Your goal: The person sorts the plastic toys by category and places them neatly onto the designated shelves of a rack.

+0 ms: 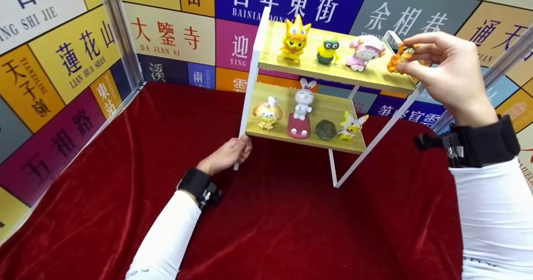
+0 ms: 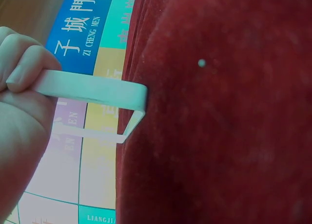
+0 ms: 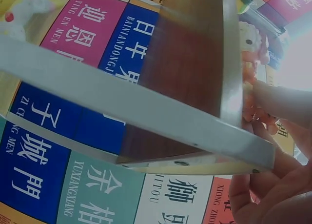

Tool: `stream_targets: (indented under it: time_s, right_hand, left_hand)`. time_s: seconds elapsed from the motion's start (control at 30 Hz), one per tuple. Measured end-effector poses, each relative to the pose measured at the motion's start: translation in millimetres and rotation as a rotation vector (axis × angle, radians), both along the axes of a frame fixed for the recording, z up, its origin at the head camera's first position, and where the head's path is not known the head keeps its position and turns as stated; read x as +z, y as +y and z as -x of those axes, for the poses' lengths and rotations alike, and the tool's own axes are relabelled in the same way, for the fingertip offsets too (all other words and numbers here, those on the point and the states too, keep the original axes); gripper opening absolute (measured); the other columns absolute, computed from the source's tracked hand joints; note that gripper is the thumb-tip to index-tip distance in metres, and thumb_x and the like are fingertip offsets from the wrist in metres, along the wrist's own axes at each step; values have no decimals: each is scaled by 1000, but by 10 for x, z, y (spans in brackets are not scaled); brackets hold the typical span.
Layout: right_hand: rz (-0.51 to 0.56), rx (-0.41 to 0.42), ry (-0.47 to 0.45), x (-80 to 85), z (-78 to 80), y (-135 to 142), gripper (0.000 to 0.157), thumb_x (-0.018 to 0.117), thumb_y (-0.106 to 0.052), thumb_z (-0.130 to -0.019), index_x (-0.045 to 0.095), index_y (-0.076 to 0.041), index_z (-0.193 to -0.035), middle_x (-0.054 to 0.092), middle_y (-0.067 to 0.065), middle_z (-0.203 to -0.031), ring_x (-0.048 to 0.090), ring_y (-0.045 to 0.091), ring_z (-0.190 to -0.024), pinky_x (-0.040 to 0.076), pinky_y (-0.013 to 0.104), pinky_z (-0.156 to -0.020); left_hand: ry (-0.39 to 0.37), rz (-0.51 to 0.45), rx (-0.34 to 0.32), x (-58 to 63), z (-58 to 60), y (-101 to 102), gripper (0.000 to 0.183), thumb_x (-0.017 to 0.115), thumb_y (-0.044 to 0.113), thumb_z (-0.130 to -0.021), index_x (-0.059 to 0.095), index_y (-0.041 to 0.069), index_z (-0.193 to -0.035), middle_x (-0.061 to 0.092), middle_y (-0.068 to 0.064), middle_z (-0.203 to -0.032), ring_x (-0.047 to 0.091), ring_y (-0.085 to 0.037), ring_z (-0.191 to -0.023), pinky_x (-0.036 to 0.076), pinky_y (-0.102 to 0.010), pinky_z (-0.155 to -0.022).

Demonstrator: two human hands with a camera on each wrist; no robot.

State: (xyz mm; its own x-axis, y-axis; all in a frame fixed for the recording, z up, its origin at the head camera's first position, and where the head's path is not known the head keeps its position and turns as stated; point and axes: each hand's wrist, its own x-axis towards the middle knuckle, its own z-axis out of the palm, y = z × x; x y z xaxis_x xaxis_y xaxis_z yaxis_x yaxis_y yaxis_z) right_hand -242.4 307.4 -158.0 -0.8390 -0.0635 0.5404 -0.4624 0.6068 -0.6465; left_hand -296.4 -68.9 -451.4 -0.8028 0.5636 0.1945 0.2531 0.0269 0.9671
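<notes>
A two-tier shelf has wooden boards (image 1: 272, 34) and a white frame (image 1: 250, 80). My left hand (image 1: 227, 153) grips the lower part of the frame's left leg; in the left wrist view the fingers curl round the white bar (image 2: 97, 90). My right hand (image 1: 452, 70) pinches an orange tiger figurine (image 1: 402, 59) between thumb and fingers at the right end of the top board. Whether the figurine touches the board is hard to tell. Beside it stand a pink-hooded figurine (image 1: 364, 53), a one-piece green-and-yellow goggled figurine (image 1: 327, 51) and a yellow crowned figurine (image 1: 295, 43).
On the lower board are a curly-maned figurine (image 1: 267, 115), a white rabbit on a red base (image 1: 299, 126), a dark green duck-like figurine (image 1: 325, 129) and a yellow-and-white winged figurine (image 1: 350, 126). Red cloth (image 1: 270, 230) covers the table; printed panels (image 1: 170, 32) stand behind.
</notes>
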Motion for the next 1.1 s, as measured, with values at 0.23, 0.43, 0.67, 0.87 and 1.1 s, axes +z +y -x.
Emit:
stream_targets:
  time_s: [0.23,0.43,0.67,0.87,1.1]
  right_hand:
    - [-58,-56,-33,-36,23,-6,39,80,0,-81,72,-13,-117,72,-21,-86,67,-1,-86,44,15,-80]
    - [-70,-41,-39,-59,50,-19,39,82,-1,-80,72,-11,-116,72,-23,-88,67,-2,-85,45,12,-79]
    - [-97,-66,-46,-72,43,-6,38,80,-3,-82,70,-13,-117,70,-24,-91,66,-3,-85,45,13,-76]
    - [-107,-72,-45,-81,50,-19,37,80,-4,-83,70,-15,-116,69,-25,-89,65,-4,-85,40,16,-81]
    - [-126,-80,-46,-83,42,-29,39,78,-4,-84,67,-15,-120,67,-24,-95,63,-3,-87,42,15,-80]
  left_hand:
    - [0,15,15,23,5,4,52,20,48,-106,43,11,-78,40,2,-67,36,-9,-58,31,-20,-54]
    - [-28,6,4,18,9,6,55,23,56,-104,42,11,-78,39,2,-66,35,-9,-58,29,-20,-55]
    - [-42,13,7,32,5,10,46,16,25,-112,43,11,-78,39,1,-66,35,-10,-58,30,-20,-55]
    - [-37,23,11,29,5,2,46,16,25,-112,43,11,-78,39,1,-66,35,-9,-57,30,-20,-54]
    - [-29,9,7,8,3,-1,52,21,50,-106,43,12,-78,39,2,-66,35,-9,-57,30,-20,-54]
